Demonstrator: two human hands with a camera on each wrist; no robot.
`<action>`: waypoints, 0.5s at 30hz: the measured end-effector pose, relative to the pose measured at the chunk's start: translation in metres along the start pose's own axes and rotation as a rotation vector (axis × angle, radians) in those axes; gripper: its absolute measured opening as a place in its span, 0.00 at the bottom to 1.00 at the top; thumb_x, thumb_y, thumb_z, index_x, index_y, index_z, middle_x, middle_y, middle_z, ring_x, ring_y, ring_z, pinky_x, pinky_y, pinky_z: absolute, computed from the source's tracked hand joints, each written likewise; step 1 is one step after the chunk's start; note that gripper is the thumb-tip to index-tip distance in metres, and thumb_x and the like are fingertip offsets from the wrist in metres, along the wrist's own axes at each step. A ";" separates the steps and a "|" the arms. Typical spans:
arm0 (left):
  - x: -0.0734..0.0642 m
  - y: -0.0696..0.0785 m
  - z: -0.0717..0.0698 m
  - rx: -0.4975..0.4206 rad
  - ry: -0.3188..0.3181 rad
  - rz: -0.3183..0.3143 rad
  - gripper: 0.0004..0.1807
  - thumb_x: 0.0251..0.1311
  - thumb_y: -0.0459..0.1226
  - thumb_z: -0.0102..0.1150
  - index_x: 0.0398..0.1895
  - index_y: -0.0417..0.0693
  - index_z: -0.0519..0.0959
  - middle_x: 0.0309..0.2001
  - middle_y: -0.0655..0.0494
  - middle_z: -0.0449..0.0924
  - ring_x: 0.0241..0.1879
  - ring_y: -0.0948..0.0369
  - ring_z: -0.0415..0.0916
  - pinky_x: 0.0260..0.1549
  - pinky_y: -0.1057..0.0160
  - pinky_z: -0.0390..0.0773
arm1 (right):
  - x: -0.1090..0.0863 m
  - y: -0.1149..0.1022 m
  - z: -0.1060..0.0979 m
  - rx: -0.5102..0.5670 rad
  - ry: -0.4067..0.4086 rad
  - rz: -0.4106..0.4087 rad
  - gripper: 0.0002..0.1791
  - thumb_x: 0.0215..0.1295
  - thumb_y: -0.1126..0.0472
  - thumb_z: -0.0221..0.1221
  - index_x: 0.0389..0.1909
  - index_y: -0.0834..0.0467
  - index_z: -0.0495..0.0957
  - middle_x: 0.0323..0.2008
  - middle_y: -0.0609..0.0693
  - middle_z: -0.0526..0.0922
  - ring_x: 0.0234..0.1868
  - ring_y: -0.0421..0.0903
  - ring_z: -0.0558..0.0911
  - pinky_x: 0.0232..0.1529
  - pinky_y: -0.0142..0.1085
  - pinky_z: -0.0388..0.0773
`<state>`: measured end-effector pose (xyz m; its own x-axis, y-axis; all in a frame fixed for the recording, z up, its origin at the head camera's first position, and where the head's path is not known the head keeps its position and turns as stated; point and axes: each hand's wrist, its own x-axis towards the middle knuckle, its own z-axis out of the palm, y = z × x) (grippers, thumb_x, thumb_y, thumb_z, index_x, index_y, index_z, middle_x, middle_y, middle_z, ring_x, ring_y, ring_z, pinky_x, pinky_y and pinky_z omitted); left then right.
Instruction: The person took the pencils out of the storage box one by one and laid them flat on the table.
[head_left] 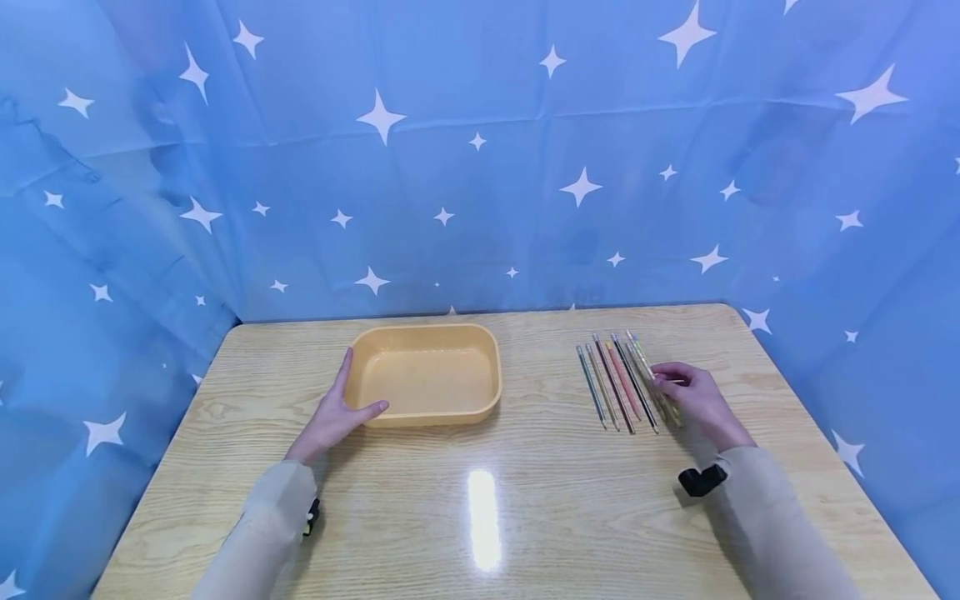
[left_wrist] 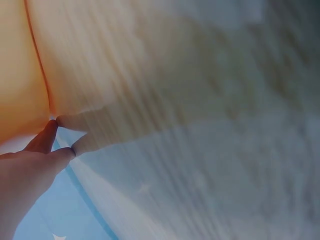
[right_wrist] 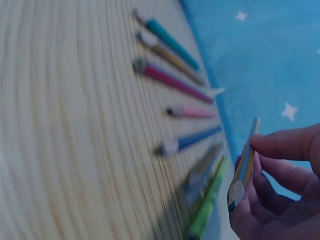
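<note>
My left hand [head_left: 333,417] touches the near left corner of a shallow yellow-orange tray [head_left: 491,408], its thumb and fingers straight and spread. The left wrist view shows this hand [left_wrist: 35,162] against the tray's side [left_wrist: 22,75]. Over the right end of a row of pencils [head_left: 617,383], my right hand [head_left: 697,396] pinches one pencil between thumb and fingers. That pencil [right_wrist: 245,170] looks yellow and blue, tilted, with its sharpened dark tip toward the right wrist camera. A green pencil [right_wrist: 209,200] and a greyish one lie closest to the right hand [right_wrist: 280,185].
Teal [right_wrist: 172,42], tan [right_wrist: 175,60], dark red [right_wrist: 175,84], pink [right_wrist: 192,112] and blue [right_wrist: 200,137] pencils lie side by side on the wood-grain table [head_left: 570,517]. A blue curtain with white stars [head_left: 480,208] hangs behind the table and along its sides.
</note>
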<state>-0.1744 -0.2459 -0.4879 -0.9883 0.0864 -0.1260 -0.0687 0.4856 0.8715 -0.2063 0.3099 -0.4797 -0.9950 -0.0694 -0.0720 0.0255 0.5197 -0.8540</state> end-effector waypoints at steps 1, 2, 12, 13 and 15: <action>0.000 0.000 0.000 0.005 0.000 0.001 0.62 0.56 0.47 0.69 0.77 0.59 0.28 0.76 0.42 0.31 0.73 0.40 0.34 0.67 0.39 0.41 | 0.001 0.003 -0.002 -0.017 0.011 0.000 0.20 0.72 0.65 0.52 0.58 0.76 0.69 0.46 0.66 0.77 0.37 0.34 0.76 0.36 0.24 0.75; 0.000 -0.001 0.001 0.008 0.000 0.000 0.62 0.56 0.48 0.69 0.77 0.59 0.28 0.76 0.42 0.31 0.73 0.40 0.34 0.67 0.39 0.41 | 0.003 0.005 -0.005 -0.029 0.018 -0.003 0.20 0.72 0.65 0.52 0.57 0.77 0.69 0.45 0.66 0.77 0.37 0.33 0.75 0.36 0.23 0.75; 0.002 -0.006 0.001 0.028 0.006 -0.008 0.63 0.54 0.51 0.69 0.77 0.59 0.28 0.76 0.42 0.31 0.72 0.40 0.36 0.67 0.38 0.43 | 0.013 0.021 -0.014 -0.107 0.058 0.104 0.21 0.72 0.63 0.52 0.58 0.74 0.71 0.46 0.64 0.76 0.35 0.38 0.75 0.32 0.28 0.75; 0.002 -0.006 0.001 0.031 0.004 -0.009 0.64 0.54 0.51 0.69 0.77 0.59 0.27 0.76 0.42 0.31 0.72 0.39 0.36 0.67 0.38 0.43 | 0.014 0.022 -0.014 -0.108 0.059 0.119 0.21 0.72 0.63 0.52 0.58 0.73 0.71 0.46 0.63 0.77 0.35 0.38 0.76 0.31 0.28 0.75; 0.003 -0.005 0.001 0.032 0.007 -0.013 0.63 0.54 0.51 0.69 0.77 0.60 0.27 0.76 0.42 0.32 0.72 0.40 0.36 0.67 0.38 0.43 | 0.015 0.023 -0.014 -0.108 0.065 0.133 0.21 0.72 0.63 0.52 0.58 0.73 0.71 0.45 0.63 0.77 0.34 0.39 0.76 0.30 0.30 0.76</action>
<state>-0.1766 -0.2475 -0.4934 -0.9882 0.0741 -0.1338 -0.0770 0.5147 0.8539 -0.2216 0.3332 -0.4934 -0.9877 0.0592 -0.1447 0.1506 0.6094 -0.7784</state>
